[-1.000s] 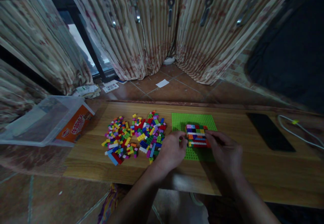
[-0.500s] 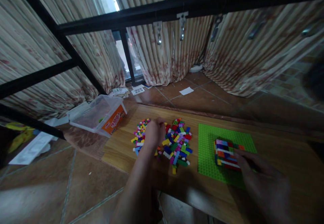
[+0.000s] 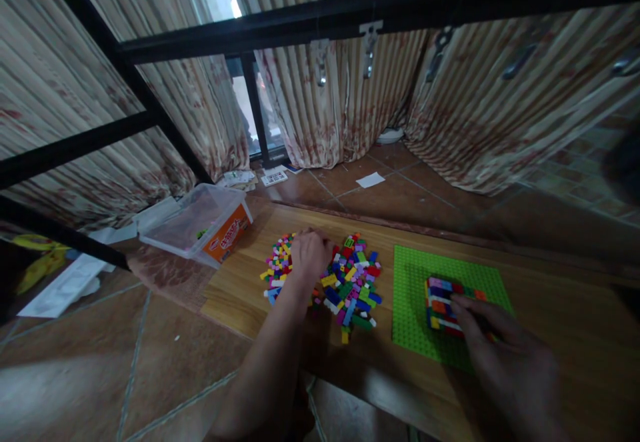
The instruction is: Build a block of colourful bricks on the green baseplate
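Note:
My left hand [image 3: 311,255] is over the heap of loose toy building bricks [image 3: 353,282], its fingers curled down at the far side. Whatever they pinch there is hidden. To the right lies a green studded baseplate [image 3: 413,322] carrying a low, multicoloured brick build [image 3: 440,305] with rows of red, white, blue and orange. My right hand [image 3: 505,349] reaches over this build from the right, thumb and fingers closed together at its top. Any brick between those fingertips is too small to make out. The hand covers the build's right part.
A wooden board [image 3: 235,295] carries the bricks and the baseplate. Beyond its left end stands a clear plastic tub [image 3: 185,229] with an orange label. A black metal frame [image 3: 280,37] crosses above, with curtains [image 3: 330,115] behind it. Papers [image 3: 370,180] lie on the tiled floor.
My right hand has shifted slightly left, further over the brick build. My left hand has turned a little and stays at the brick heap. The view has moved slightly.

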`<state>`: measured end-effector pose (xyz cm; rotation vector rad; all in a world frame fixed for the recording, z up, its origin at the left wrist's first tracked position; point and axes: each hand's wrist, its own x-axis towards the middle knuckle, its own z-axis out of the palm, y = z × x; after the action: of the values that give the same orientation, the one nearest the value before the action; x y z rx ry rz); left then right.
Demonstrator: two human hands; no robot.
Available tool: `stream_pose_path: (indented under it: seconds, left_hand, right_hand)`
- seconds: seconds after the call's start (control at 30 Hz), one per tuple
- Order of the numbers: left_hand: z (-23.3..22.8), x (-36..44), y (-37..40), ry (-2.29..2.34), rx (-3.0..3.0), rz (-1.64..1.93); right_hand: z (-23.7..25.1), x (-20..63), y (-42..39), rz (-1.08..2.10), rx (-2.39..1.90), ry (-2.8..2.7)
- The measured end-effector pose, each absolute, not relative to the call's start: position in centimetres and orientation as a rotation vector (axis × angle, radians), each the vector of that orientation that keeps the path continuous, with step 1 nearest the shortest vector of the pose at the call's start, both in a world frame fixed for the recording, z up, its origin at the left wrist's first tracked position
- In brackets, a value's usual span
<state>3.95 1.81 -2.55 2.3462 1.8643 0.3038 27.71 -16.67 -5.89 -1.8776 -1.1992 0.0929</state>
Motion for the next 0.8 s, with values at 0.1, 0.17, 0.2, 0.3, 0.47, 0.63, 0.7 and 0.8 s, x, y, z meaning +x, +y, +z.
stream_pose_path:
  seconds: [0.1,0.17,0.2,0.3,0.47,0.63,0.7,0.8]
  left_hand:
    - [-2.9,4.2,1.6,1.859,2.406,0.276]
    - [-3.1,4.3,1.5,1.852,2.416,0.282]
    - [-3.1,4.3,1.5,1.849,2.413,0.285]
    - [-3.0,4.4,1.4,1.823,2.399,0.313]
    - [-2.1,4.3,1.3,1.831,2.329,0.333]
    - [-1.8,3.7,1.4,1.844,2.294,0.350]
    - [-1.9,3.8,1.3,1.777,2.348,0.335]
    - [-2.4,4.4,1.2,1.702,2.406,0.278]
  right_hand:
    - [-5.9,27.7,-16.7,0.090,-1.861,-1.215]
    - [-5.9,27.7,-16.7,0.108,-1.859,-1.206]
    - [-6.0,27.7,-16.7,0.122,-1.857,-1.206]
    - [-6.1,27.8,-16.7,0.143,-1.858,-1.207]
    - [-6.2,27.6,-16.8,0.156,-1.880,-1.208]
    - [-6.1,27.1,-16.6,0.194,-1.837,-1.230]
    - [-6.1,27.0,-16.5,0.214,-1.818,-1.238]
    - [-6.1,26.8,-16.5,0.232,-1.804,-1.249]
